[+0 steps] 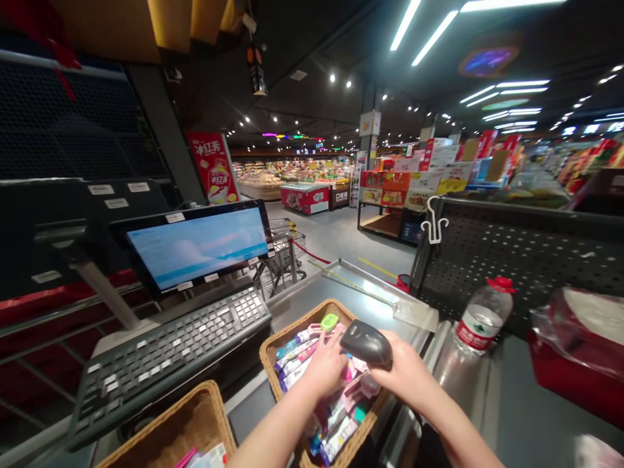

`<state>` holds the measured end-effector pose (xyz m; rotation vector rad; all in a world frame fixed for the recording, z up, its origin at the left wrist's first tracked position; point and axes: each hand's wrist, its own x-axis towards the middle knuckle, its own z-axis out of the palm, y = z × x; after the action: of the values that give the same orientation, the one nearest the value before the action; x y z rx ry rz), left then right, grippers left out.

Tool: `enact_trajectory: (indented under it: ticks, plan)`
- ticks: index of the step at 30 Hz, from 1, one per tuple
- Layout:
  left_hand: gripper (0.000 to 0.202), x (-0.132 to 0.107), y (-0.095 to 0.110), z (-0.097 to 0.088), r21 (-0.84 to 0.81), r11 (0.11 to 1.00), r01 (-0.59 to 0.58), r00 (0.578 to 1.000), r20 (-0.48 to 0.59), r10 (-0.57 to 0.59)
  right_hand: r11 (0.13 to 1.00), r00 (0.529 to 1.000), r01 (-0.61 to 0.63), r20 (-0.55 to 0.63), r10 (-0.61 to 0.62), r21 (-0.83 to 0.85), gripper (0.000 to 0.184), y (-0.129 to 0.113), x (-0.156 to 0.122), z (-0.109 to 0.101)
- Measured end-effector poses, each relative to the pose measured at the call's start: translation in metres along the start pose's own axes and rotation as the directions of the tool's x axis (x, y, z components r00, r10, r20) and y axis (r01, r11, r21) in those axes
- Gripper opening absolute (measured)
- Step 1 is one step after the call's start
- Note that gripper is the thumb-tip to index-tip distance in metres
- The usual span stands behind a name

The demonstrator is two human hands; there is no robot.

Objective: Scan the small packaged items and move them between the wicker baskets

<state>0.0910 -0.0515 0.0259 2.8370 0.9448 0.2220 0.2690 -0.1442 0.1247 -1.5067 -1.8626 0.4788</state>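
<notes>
My right hand (402, 370) is wrapped round a black handheld barcode scanner (365, 342), its head pointing left over a wicker basket (266, 351). Inside the basket lie several small packages (338, 439), purple, white, pink and blue, heaped together. My left hand (327, 364) reaches into the heap just left of the scanner. Its fingers are bent around something among the packs, close to a bright green piece (329, 322); what they pinch is mostly hidden.
A second wicker basket (214, 396) with a few packs stands at lower left, below a keyboard (180, 357) and a monitor (199, 247). Right of the metal counter (312, 286) are a red-capped water bottle (482, 318), a red container (575, 364) and a perforated black panel (531, 260).
</notes>
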Motion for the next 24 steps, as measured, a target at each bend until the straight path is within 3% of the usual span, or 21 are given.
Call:
enact_trajectory:
  ticks: [2, 6, 8, 11, 14, 19, 24]
  plan:
    - [0.029, 0.004, -0.009, 0.004, 0.009, 1.0, 0.018, 1.0, -0.013, -0.017, 1.0, 1.0, 0.001, 0.015, -0.001, 0.022, 0.037, 0.004, 0.005, -0.001]
    - [0.022, 0.004, -0.025, 0.01, 0.047, 0.967, 0.252, 0.965, -0.083, -0.247, 0.999, 0.999, -0.016, 0.033, 0.014, 0.045, 0.034, 0.013, 0.016, -0.002]
    - [0.025, 0.001, -0.028, 0.01, 0.049, 0.949, 0.311, 0.944, -0.132, -0.303, 0.999, 0.999, -0.022, 0.036, 0.02, 0.047, 0.036, 0.017, 0.021, -0.002]
    - [0.026, -0.007, -0.022, 0.008, 0.027, 0.989, 0.142, 0.977, -0.166, -0.135, 0.998, 0.999, -0.007, 0.034, 0.005, 0.055, 0.039, 0.021, 0.025, -0.001]
    - [0.018, -0.01, -0.011, 0.009, 0.014, 1.0, -0.015, 0.992, -0.123, 0.016, 0.998, 0.999, 0.019, 0.026, -0.021, 0.061, 0.038, 0.024, 0.027, 0.0]
    - [0.026, 0.0, -0.004, 0.018, -0.002, 0.993, 0.122, 0.99, -0.065, -0.122, 0.997, 0.999, 0.038, 0.018, -0.039, 0.067, 0.04, 0.025, 0.028, 0.001]
    - [0.042, 0.007, -0.004, 0.015, -0.009, 0.97, 0.243, 0.97, 0.009, -0.243, 0.998, 1.0, 0.028, -0.006, -0.027, 0.057, 0.044, 0.023, 0.027, -0.002]
